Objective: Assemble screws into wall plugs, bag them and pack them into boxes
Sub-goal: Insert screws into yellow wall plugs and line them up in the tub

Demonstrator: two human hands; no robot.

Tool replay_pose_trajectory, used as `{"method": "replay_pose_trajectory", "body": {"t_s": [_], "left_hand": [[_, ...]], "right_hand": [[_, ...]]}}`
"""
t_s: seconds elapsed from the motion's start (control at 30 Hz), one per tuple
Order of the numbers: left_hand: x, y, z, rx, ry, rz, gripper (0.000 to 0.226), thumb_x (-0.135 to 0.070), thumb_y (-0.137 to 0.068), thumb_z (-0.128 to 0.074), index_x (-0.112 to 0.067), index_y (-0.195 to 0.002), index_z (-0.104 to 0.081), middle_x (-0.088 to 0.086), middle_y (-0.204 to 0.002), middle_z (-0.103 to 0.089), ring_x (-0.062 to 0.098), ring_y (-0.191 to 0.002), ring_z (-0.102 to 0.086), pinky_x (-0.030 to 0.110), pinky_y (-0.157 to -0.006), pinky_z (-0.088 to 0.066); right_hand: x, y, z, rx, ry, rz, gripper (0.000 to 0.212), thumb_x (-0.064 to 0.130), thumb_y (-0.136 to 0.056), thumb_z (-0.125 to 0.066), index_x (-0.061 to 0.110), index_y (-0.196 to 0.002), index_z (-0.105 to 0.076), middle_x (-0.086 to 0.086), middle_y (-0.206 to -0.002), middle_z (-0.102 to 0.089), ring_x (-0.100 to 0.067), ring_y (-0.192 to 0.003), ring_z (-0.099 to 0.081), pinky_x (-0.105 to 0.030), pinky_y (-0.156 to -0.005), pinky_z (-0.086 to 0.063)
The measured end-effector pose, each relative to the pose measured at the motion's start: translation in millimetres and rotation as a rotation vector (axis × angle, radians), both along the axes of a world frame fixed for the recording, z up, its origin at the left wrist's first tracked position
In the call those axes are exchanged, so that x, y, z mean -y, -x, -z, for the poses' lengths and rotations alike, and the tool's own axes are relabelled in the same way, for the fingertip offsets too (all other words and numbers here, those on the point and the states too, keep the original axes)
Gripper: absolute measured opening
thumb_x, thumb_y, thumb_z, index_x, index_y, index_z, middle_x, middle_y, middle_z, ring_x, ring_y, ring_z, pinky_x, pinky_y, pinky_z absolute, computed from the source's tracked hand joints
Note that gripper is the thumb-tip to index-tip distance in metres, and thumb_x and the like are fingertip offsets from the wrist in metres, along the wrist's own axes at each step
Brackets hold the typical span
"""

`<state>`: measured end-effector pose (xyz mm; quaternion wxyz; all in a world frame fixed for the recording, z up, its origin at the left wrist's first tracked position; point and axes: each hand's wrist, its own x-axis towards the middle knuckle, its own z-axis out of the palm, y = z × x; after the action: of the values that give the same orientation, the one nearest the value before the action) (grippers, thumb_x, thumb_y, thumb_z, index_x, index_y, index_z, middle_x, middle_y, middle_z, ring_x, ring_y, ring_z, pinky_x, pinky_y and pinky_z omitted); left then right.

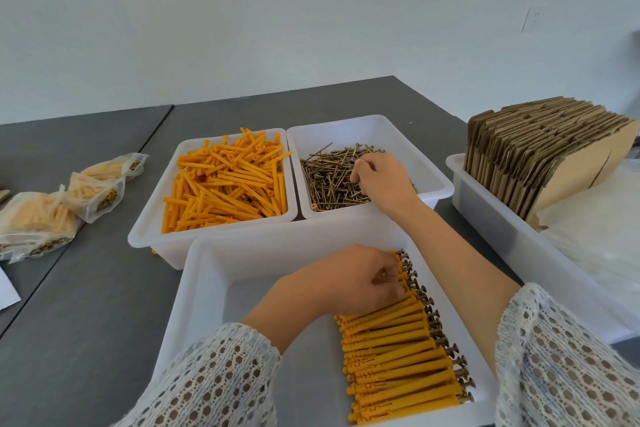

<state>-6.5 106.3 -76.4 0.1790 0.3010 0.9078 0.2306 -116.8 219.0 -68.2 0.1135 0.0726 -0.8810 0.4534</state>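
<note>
The assembled plugs [398,350] lie in a neat row in the near white tray [207,288], long axes left to right, screw heads pointing right. The left hand [349,281] rests on the row's far end, fingers curled, pinching one piece. The right hand [381,180] reaches into the screw tray [408,135], fingers curled among loose brown screws [329,180]. Orange plugs [228,180] fill the adjacent tray. All stand on a dark grey table [86,305] before a pale wall [242,17].

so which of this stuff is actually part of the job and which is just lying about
Job: loose wall plugs, screws, assembled plugs, filled bags, flat cartons, clear bags.
Lying about: wall socket, white paper at the left edge.
</note>
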Motion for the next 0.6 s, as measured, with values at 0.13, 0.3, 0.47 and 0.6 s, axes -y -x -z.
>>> {"method": "replay_pose_trajectory", "body": {"t_s": [0.13, 0.3, 0.47, 0.6], "left_hand": [[-6.1, -3.9, 4.8, -0.006, 0.013, 0.056, 0.021, -0.037, -0.092, -0.066, -0.023, -0.082, -0.056, -0.012, -0.07, -0.051, 0.006, -0.066, -0.047, 0.033, -0.066, -0.045], [-8.8, -1.3, 10.5, -0.013, 0.027, 0.049, 0.023, -0.037, -0.087, -0.072, -0.025, -0.077, -0.056, -0.012, -0.066, -0.05, 0.005, -0.063, -0.047, 0.035, -0.066, -0.048], [-8.9, 3.1, 14.0, -0.011, 0.061, -0.012, 0.028, -0.048, -0.081, -0.076, -0.023, -0.081, -0.062, -0.012, -0.072, -0.057, 0.007, -0.068, -0.053, 0.028, -0.061, -0.045], [-4.8, 4.6, 7.5, -0.011, 0.007, 0.01, 0.03, -0.047, -0.083, -0.074, -0.021, -0.077, -0.061, -0.011, -0.068, -0.055, 0.004, -0.062, -0.049, 0.025, -0.056, -0.039]], "right_hand": [[0.3, -0.3, 0.4, -0.008, -0.007, -0.014, 0.037, 0.017, -0.097, -0.041, 0.013, -0.068, -0.064, -0.001, -0.057, -0.057, -0.018, -0.057, -0.052, -0.044, -0.07, -0.054], [0.0, 0.6, 1.7, -0.023, -0.023, -0.014, 0.037, 0.017, -0.098, -0.041, 0.015, -0.068, -0.063, 0.007, -0.055, -0.055, -0.014, -0.054, -0.05, -0.039, -0.066, -0.053], [-0.2, 1.3, 1.9, -0.034, -0.043, -0.018, 0.038, 0.017, -0.098, -0.041, 0.018, -0.066, -0.062, 0.006, -0.055, -0.055, -0.014, -0.053, -0.05, -0.038, -0.065, -0.052], [-0.3, 1.1, 4.5, -0.042, -0.064, -0.022, 0.036, 0.016, -0.096, -0.042, 0.016, -0.067, -0.063, 0.006, -0.054, -0.055, -0.014, -0.053, -0.05, -0.035, -0.06, -0.048]]}}
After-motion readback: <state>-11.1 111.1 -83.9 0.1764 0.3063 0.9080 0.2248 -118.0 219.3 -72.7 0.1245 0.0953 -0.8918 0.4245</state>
